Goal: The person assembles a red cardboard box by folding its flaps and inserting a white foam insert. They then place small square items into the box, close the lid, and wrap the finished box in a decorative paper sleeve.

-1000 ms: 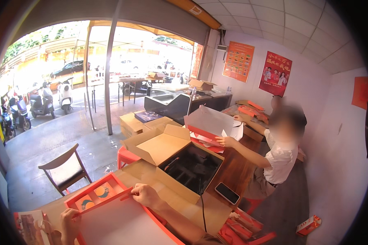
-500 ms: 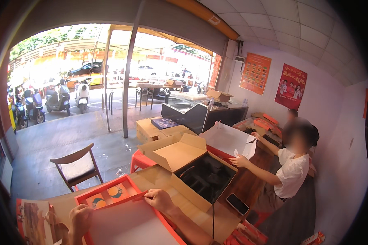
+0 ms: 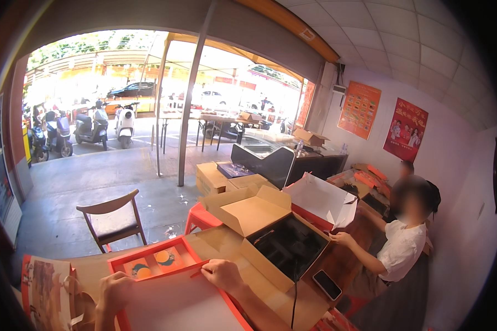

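Note:
In front of me at the bottom lies a shallow red-rimmed box part with a pale inside, like a box lid [image 3: 176, 300]. My left hand [image 3: 115, 287] grips its left rim, fingers curled. At the far right corner, my right hand [image 3: 223, 274] pinches the red rim. Just beyond the lid, a red open box [image 3: 195, 251] holds two flat packets [image 3: 164, 259] with orange and teal circles. The lid overlaps the box's near side; whether they are joined is hidden.
An open cardboard carton [image 3: 259, 209] with black contents and a dark cable stands to the right, a phone [image 3: 327, 284] beside it. A co-worker [image 3: 406, 245] handles a white-lined red box [image 3: 320, 198]. Paper bags [image 3: 47, 289] stand at left; a chair [image 3: 113, 220] stands beyond.
My view has turned slightly, shifting the scene right and down. Both my hands keep hold of the lid, which has barely moved. The co-worker's hands have shifted on the white-lined box.

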The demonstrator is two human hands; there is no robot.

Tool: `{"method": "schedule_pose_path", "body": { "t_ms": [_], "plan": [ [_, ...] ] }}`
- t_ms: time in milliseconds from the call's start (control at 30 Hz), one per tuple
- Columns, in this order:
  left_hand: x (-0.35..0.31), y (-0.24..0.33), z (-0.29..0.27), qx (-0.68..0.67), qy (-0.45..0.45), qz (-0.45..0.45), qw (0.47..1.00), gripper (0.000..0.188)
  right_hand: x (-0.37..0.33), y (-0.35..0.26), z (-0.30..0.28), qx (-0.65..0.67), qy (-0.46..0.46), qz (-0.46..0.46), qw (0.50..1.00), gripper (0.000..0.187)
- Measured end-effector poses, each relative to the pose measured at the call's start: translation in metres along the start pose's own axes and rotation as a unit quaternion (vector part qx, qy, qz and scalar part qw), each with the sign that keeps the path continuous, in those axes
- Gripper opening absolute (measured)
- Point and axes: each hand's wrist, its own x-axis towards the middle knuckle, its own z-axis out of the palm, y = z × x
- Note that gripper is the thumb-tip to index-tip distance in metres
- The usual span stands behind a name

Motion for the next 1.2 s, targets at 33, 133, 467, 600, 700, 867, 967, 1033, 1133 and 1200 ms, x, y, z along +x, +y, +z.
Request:
{"method": "schedule_pose_path", "body": {
  "t_ms": [33,133,467,600,700,867,967,1033,1133,1200],
  "plan": [
    [0.000,-0.001,0.000,0.007,-0.001,0.000,1.000,0.012,-0.001,-0.001,0.002,0.000,0.011,0.002,1.000,0.017],
    [0.000,-0.004,0.002,0.000,0.004,0.015,1.000,0.013,0.000,-0.002,0.004,0.002,0.023,0.022,0.999,0.016],
    [0.000,-0.002,0.003,0.024,-0.007,0.017,1.000,0.012,0.002,-0.005,0.002,0.025,0.031,0.011,0.999,0.021],
    [-0.002,-0.006,0.004,0.038,-0.011,0.040,0.998,0.014,0.001,-0.005,0.003,0.005,0.044,-0.007,0.999,0.019],
    [-0.006,-0.012,0.007,0.047,-0.022,0.032,0.998,0.013,0.004,-0.011,0.000,-0.016,0.010,0.010,1.000,0.019],
    [-0.005,-0.011,0.010,0.040,-0.033,0.033,0.998,0.010,0.001,-0.011,-0.002,-0.015,0.003,-0.001,1.000,0.017],
    [-0.005,-0.007,0.008,0.032,-0.031,0.045,0.998,0.011,0.001,-0.009,-0.001,0.012,0.012,-0.014,1.000,0.014],
    [-0.006,-0.006,0.008,0.035,-0.031,0.046,0.998,0.011,0.002,-0.010,-0.005,0.019,-0.006,-0.011,1.000,0.012],
    [-0.006,-0.003,0.008,0.053,-0.039,0.047,0.997,0.010,0.002,-0.009,-0.006,0.019,-0.005,-0.017,1.000,0.008],
    [-0.005,0.000,0.011,0.075,-0.032,0.056,0.995,0.010,0.004,-0.013,-0.007,-0.011,0.004,-0.014,1.000,0.007]
  ]
}}
